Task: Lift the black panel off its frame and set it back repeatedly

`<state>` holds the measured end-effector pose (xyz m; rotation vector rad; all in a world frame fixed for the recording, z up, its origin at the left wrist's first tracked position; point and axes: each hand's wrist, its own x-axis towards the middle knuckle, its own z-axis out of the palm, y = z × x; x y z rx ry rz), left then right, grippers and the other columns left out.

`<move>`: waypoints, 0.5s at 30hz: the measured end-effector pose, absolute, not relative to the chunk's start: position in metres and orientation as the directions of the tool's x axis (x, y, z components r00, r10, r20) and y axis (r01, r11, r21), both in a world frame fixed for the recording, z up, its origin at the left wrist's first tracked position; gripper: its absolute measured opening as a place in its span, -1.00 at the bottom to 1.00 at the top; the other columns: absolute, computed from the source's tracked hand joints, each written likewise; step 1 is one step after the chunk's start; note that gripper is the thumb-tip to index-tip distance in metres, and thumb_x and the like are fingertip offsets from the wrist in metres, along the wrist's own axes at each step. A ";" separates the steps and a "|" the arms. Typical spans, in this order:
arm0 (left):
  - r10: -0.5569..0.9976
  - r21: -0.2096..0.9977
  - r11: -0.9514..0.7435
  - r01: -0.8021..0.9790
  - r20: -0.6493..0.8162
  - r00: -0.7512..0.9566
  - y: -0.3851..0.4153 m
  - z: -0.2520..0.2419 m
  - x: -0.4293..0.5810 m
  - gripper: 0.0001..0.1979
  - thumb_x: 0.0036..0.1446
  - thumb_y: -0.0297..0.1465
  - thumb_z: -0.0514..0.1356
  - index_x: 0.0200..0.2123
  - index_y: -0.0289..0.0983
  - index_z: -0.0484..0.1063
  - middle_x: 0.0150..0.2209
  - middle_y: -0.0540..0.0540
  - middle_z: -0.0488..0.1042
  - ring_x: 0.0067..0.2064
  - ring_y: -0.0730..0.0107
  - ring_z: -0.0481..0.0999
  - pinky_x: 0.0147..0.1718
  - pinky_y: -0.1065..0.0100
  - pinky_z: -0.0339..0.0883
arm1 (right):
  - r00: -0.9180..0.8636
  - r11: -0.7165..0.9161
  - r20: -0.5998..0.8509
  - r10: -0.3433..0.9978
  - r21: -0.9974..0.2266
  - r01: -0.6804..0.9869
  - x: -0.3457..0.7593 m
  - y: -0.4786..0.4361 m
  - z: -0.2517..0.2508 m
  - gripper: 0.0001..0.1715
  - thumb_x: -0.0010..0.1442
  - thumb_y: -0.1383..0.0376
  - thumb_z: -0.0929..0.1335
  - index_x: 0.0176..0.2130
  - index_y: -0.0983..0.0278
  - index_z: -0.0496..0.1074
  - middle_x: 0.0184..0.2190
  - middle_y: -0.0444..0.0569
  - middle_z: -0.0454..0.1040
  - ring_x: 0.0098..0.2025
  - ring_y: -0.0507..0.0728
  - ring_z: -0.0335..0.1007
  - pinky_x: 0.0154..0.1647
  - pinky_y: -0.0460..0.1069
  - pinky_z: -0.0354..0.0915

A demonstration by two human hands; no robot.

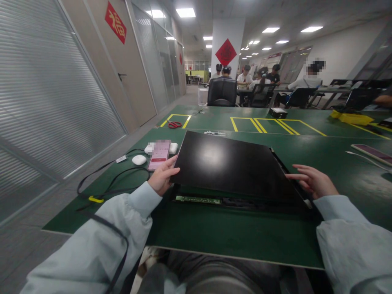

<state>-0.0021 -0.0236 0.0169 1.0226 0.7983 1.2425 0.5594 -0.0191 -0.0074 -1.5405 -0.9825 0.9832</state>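
Observation:
A thin black display panel (226, 163) lies tilted in front of me, its left end raised. My left hand (161, 176) is closed on its left edge, thumb on top. Beneath the panel's near edge shows a green circuit board strip (199, 199) on a dark lower part, mostly covered by the panel. Along the right side runs a dark frame edge (283, 163). My right hand (315, 181) is beside that edge with fingers spread and holds nothing. Its index fingertip reaches the panel's right edge; whether it touches, I cannot tell.
On the left of the green table (232, 232) are a phone (159, 155), a white rounded case (139, 159) and a black strap (114, 179). Red-handled scissors (174, 125) lie farther back. Another phone (372, 154) with a cable is at right. Several people sit beyond a black chair (222, 92).

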 end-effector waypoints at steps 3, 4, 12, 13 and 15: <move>0.980 0.933 0.039 -0.358 0.035 0.198 -0.024 0.015 -0.002 -0.07 -0.03 -0.40 0.66 0.44 -0.26 0.56 0.18 -0.29 0.79 0.26 -0.21 0.75 0.21 0.09 0.68 | 0.344 -0.126 -0.067 0.936 -0.980 0.152 0.561 -0.020 -0.009 -0.62 0.07 0.01 0.55 -0.12 0.05 0.62 -0.31 0.12 0.77 -0.73 0.10 0.15 -0.78 0.07 0.06; 0.978 0.934 0.047 -0.355 0.030 0.206 -0.024 0.013 -0.001 -0.07 -0.02 -0.40 0.66 0.44 -0.27 0.56 0.19 -0.31 0.78 0.26 -0.21 0.75 0.22 0.08 0.67 | 0.352 -0.122 -0.059 0.934 -0.980 0.159 0.562 -0.020 -0.010 -0.63 0.07 0.01 0.55 -0.13 0.04 0.62 -0.31 0.11 0.77 -0.73 0.10 0.16 -0.79 0.07 0.06; 0.963 0.946 0.067 -0.318 0.023 0.268 -0.020 0.003 0.000 -0.13 -0.04 -0.37 0.70 0.36 -0.28 0.62 0.18 -0.31 0.79 0.35 -0.26 0.69 0.34 -0.04 0.58 | 0.410 -0.098 -0.025 0.912 -0.983 0.158 0.565 -0.020 -0.014 -0.69 0.03 -0.01 0.54 -0.23 0.04 0.61 -0.33 0.13 0.77 -0.71 0.11 0.13 -0.75 0.07 -0.01; 0.962 0.947 0.069 -0.313 0.019 0.271 -0.020 0.003 0.000 -0.14 -0.04 -0.36 0.71 0.35 -0.28 0.62 0.18 -0.32 0.79 0.35 -0.25 0.69 0.35 -0.03 0.58 | 0.417 -0.094 -0.019 0.909 -0.983 0.159 0.564 -0.020 -0.013 -0.68 0.02 0.01 0.55 -0.23 0.06 0.61 -0.34 0.13 0.76 -0.71 0.10 0.13 -0.75 0.06 -0.02; 0.962 0.949 0.075 -0.305 0.012 0.274 -0.019 0.002 0.000 -0.16 -0.03 -0.36 0.71 0.34 -0.30 0.62 0.19 -0.33 0.78 0.35 -0.23 0.69 0.35 0.00 0.58 | 0.430 -0.084 -0.008 0.903 -0.984 0.157 0.561 -0.021 -0.011 -0.68 -0.02 0.05 0.57 -0.25 0.09 0.62 -0.38 0.14 0.75 -0.71 0.08 0.14 -0.74 0.03 -0.02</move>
